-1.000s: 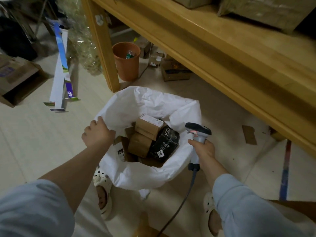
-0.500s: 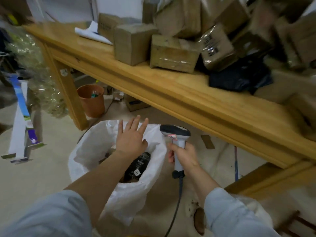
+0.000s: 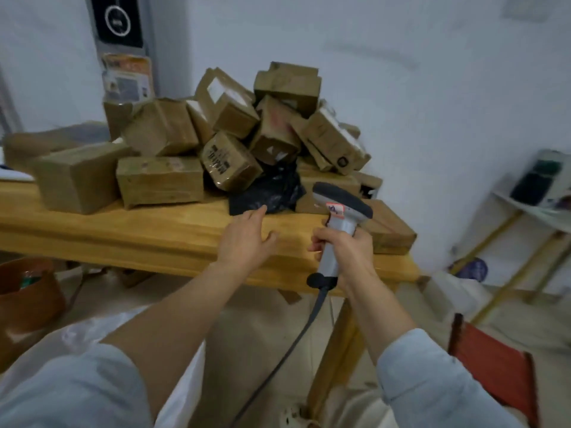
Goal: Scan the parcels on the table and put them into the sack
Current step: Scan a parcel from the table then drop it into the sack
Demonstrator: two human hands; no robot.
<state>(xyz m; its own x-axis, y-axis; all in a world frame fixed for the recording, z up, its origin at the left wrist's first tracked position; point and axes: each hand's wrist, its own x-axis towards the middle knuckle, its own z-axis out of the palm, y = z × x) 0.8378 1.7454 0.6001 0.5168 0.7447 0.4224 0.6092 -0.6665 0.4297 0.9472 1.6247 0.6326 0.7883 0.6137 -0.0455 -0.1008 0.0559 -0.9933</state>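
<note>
Black bag parcel, left hand reaching, right hand gripping scanner

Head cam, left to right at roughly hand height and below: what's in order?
Brown bucket → left hand → scanner → red chair.

Small parcel-sorting room: heap of taped cardboard parcels on a wooden table just beyond the gripped barcode scanner, white sack below-left of it, bare wall behind.
</note>
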